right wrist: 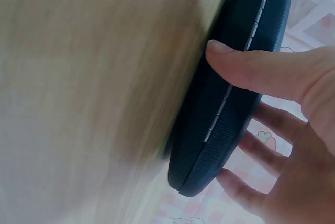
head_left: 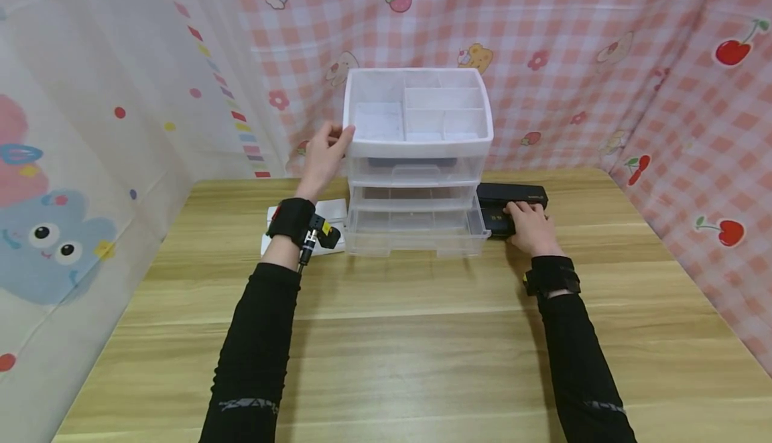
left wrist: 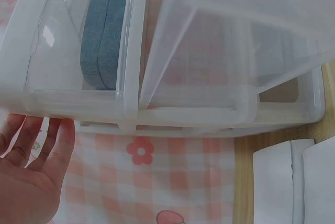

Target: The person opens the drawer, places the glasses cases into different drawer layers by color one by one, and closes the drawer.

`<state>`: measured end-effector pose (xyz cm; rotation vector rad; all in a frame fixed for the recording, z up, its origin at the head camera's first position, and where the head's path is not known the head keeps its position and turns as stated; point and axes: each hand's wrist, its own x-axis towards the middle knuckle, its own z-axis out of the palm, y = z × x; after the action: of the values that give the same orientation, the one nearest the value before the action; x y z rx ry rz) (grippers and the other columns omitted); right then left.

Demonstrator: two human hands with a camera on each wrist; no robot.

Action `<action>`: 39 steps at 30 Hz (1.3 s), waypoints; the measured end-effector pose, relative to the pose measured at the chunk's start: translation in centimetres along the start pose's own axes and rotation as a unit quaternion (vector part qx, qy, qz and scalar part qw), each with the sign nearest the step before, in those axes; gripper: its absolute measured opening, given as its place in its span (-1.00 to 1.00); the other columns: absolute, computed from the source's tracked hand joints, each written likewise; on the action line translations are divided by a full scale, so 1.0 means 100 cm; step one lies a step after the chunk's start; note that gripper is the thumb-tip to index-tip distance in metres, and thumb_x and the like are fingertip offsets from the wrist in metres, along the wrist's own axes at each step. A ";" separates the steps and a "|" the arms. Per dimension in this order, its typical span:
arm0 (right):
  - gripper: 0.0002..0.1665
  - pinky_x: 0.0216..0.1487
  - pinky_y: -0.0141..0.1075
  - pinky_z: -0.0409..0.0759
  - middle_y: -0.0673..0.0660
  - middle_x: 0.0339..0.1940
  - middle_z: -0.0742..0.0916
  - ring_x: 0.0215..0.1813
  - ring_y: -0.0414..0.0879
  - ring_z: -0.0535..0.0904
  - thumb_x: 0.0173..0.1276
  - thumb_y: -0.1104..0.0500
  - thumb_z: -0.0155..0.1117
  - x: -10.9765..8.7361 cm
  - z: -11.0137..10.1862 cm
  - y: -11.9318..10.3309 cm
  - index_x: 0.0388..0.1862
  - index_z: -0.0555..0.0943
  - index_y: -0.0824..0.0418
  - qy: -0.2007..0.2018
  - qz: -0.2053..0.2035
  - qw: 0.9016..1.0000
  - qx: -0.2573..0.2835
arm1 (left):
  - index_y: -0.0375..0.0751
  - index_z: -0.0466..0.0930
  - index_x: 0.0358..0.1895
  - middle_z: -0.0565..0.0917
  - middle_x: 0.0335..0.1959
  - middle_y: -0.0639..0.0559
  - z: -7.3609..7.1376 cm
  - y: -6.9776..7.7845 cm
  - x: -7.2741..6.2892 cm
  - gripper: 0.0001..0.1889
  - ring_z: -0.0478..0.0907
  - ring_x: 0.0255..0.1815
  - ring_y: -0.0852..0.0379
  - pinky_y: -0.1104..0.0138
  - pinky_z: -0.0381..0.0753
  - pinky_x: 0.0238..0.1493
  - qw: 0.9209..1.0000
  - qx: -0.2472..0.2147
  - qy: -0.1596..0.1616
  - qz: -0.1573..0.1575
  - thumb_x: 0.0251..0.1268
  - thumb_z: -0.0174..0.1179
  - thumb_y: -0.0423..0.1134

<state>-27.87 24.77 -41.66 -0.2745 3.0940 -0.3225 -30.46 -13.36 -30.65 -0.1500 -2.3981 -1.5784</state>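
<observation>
A white plastic drawer organizer with clear drawers stands at the back of the table. My left hand touches its upper left side; in the left wrist view the fingertips of that hand meet the side wall. My right hand grips a black glasses case to the right of the organizer. In the right wrist view the hinged glasses case shows a metal hinge strip, with the thumb on the hinge side and several fingers on the opposite side.
The lowest clear drawer sticks out at the front. A blue-grey fabric case lies in the top drawer. Behind the glasses case is another black case. White boxes lie left of the organizer; a checked curtain hangs behind.
</observation>
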 end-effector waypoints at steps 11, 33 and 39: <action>-0.32 0.14 0.30 0.29 0.51 0.15 0.40 0.12 0.47 0.38 0.11 0.23 0.44 -0.008 0.002 0.003 0.14 0.35 0.39 0.023 0.002 0.998 0.055 | -0.26 0.46 0.05 0.59 -0.05 -0.19 0.000 0.000 0.000 -0.55 0.52 -0.10 0.03 0.36 0.50 -0.14 1.000 0.012 0.004 0.001 0.40 0.01 0.07; -0.32 0.00 0.24 0.42 0.53 0.02 0.47 -0.01 0.46 0.45 -0.13 0.37 0.52 -0.033 -0.011 0.010 0.01 0.41 0.45 0.136 -0.011 0.987 0.086 | -0.24 0.46 0.04 0.58 -0.07 -0.18 -0.001 -0.001 -0.001 -0.56 0.52 -0.10 0.02 0.35 0.49 -0.15 1.000 0.007 0.003 0.008 0.40 0.00 0.08; -0.32 -0.02 0.27 0.41 0.53 0.00 0.47 -0.02 0.47 0.44 -0.14 0.42 0.49 -0.041 -0.026 0.005 0.02 0.43 0.48 0.188 -0.021 0.978 0.082 | -0.25 0.46 0.03 0.58 -0.08 -0.18 0.000 -0.002 0.000 -0.57 0.52 -0.11 0.03 0.35 0.49 -0.14 1.000 0.006 0.006 0.008 0.41 0.00 0.06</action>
<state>-24.00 26.52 -39.27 -0.3078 3.4017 -0.7052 -30.48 -13.39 -30.81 -0.1582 -2.3902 -1.5541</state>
